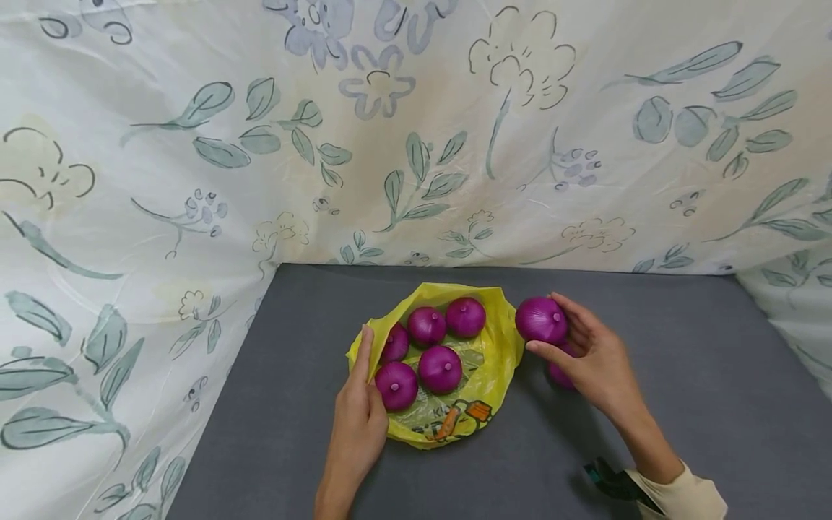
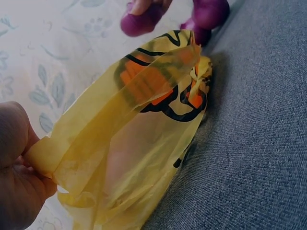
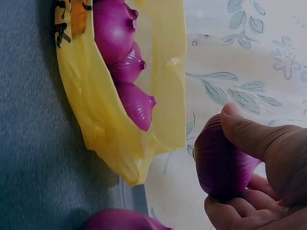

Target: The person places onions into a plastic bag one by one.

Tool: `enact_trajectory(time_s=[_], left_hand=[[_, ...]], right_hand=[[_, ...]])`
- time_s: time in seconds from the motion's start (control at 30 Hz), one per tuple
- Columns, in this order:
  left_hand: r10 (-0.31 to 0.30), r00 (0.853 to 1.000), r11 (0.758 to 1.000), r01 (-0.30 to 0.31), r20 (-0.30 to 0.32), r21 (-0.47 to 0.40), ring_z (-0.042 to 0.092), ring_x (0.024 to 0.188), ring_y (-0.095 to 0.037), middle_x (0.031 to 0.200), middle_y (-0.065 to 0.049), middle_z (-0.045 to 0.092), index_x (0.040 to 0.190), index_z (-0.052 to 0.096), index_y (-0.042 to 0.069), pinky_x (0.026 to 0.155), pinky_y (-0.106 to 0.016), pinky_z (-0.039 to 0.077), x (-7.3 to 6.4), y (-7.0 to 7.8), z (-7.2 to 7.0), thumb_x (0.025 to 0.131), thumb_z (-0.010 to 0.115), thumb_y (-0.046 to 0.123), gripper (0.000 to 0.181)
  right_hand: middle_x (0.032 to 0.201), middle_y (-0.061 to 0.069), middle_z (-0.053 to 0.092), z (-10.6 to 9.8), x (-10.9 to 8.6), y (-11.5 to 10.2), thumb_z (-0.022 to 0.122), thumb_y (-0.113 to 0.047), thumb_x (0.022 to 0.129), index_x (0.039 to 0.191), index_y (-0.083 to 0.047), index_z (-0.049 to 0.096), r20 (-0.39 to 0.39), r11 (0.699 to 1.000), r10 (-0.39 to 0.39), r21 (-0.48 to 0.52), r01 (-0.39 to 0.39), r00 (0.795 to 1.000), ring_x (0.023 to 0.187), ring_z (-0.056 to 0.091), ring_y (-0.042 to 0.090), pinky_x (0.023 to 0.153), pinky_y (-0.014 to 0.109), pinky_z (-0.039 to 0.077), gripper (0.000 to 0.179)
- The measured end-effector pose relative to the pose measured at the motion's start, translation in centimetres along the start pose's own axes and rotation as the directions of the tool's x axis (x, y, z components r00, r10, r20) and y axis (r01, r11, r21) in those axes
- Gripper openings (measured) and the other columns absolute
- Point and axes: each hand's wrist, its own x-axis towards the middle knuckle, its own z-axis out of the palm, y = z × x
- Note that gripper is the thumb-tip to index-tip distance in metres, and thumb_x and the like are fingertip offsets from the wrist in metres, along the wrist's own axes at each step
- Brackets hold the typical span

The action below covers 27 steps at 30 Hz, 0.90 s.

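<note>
A yellow plastic bag (image 1: 500,339) stands with its mouth spread wide and several purple onions (image 1: 440,370) inside. My left hand (image 1: 360,426) pinches the bag's left rim; in the left wrist view the yellow film (image 2: 43,155) runs between thumb and fingers. To the right of the bag, my right hand (image 1: 601,365) holds one onion (image 1: 542,320) by thumb and fingertips, raised off the table. The right wrist view shows that held onion (image 3: 223,160) apart from the bag (image 3: 165,96). Beneath the right hand lies another onion (image 1: 560,375), partly hidden by the hand.
The dark grey cloth-covered table (image 1: 273,404) carries the bag. Two loose onions (image 2: 211,13) show beyond the bag in the left wrist view. A floral curtain (image 1: 416,144) closes off the back and sides. A dark strap (image 1: 614,480) is by the right sleeve.
</note>
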Motion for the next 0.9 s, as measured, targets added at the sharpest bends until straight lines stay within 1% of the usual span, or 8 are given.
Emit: enact_trajectory(time_s=[0.17,0.4,0.5,0.57,0.63,0.7,0.77,0.9], left_hand=[[-0.009,1.0,1.0,0.009,-0.003,0.009,0.033,0.067,-0.011,0.173,0.001,0.031,0.17,0.023,0.029,0.056,-0.024,0.035,0.0,-0.1,0.0,0.1,0.045,-0.015,0.086],[0.009,1.0,1.0,-0.009,-0.005,0.01,0.033,0.067,-0.011,0.173,0.001,0.031,0.171,0.025,0.022,0.055,-0.025,0.035,0.2,-0.2,0.0,0.1,0.045,-0.015,0.082],[0.016,1.0,1.0,-0.016,-0.009,0.009,0.044,0.078,-0.016,0.173,0.0,0.031,0.171,0.025,0.022,0.058,-0.026,0.036,0.2,-0.2,0.0,0.1,0.045,-0.015,0.082],[0.02,1.0,1.0,-0.02,-0.011,0.011,0.054,0.095,-0.021,0.173,-0.001,0.031,0.171,0.024,0.023,0.066,-0.026,0.04,0.2,-0.2,0.0,0.1,0.045,-0.016,0.083],[0.02,1.0,1.0,-0.02,-0.011,0.009,0.055,0.113,-0.023,0.173,-0.001,0.03,0.171,0.023,0.025,0.076,-0.027,0.043,0.2,-0.2,0.0,0.1,0.045,-0.016,0.085],[0.018,1.0,1.0,-0.018,-0.011,0.008,0.052,0.124,-0.019,0.173,0.0,0.03,0.171,0.022,0.028,0.085,-0.029,0.043,0.2,-0.2,0.0,0.099,0.045,-0.017,0.087],[0.016,1.0,1.0,-0.016,-0.01,0.007,0.049,0.128,-0.014,0.173,0.001,0.03,0.17,0.022,0.031,0.09,-0.03,0.042,0.2,-0.2,0.0,0.099,0.045,-0.017,0.089],[0.017,1.0,1.0,-0.017,-0.006,0.008,0.049,0.125,-0.014,0.174,0.0,0.029,0.17,0.021,0.031,0.084,-0.029,0.043,0.3,-0.3,0.0,0.099,0.044,-0.017,0.089]], right_hand=[[0.16,0.012,0.051,0.9,0.4,-0.2,0.09,-0.03,0.086,0.16,-0.02,0.049,0.019,0.999,-0.038,0.013,0.038,0.999,0.136,0.059,0.04,0.094,0.018,0.049,0.085],[0.158,0.011,0.053,1.8,0.8,-0.3,0.089,-0.028,0.087,0.16,-0.018,0.05,0.021,0.996,-0.086,0.01,0.086,0.996,0.137,0.058,0.035,0.097,0.026,0.05,0.083],[0.158,0.012,0.053,2.0,0.9,-0.5,0.089,-0.025,0.087,0.159,-0.016,0.05,0.034,0.995,-0.094,0.034,0.093,0.995,0.138,0.057,0.034,0.097,0.022,0.05,0.083],[0.158,0.012,0.053,2.1,0.9,-0.5,0.09,-0.025,0.087,0.159,-0.015,0.05,0.043,0.995,-0.092,0.048,0.09,0.995,0.139,0.056,0.033,0.096,0.018,0.049,0.083],[0.158,0.011,0.053,2.3,1.0,-0.6,0.09,-0.025,0.087,0.159,-0.016,0.05,0.053,0.994,-0.095,0.054,0.092,0.994,0.139,0.056,0.033,0.096,0.016,0.048,0.083],[0.158,0.012,0.053,2.4,1.1,-0.6,0.09,-0.025,0.087,0.159,-0.015,0.05,0.06,0.994,-0.1,0.051,0.097,0.993,0.139,0.056,0.033,0.096,0.015,0.048,0.084],[0.158,0.012,0.052,2.5,1.1,-0.7,0.09,-0.026,0.086,0.159,-0.015,0.05,0.066,0.994,-0.102,0.05,0.099,0.993,0.14,0.056,0.032,0.096,0.016,0.048,0.084],[0.158,0.011,0.053,3.0,1.2,-0.6,0.09,-0.027,0.086,0.159,-0.016,0.05,0.08,0.995,-0.089,0.058,0.085,0.993,0.139,0.057,0.031,0.097,0.021,0.049,0.084]])
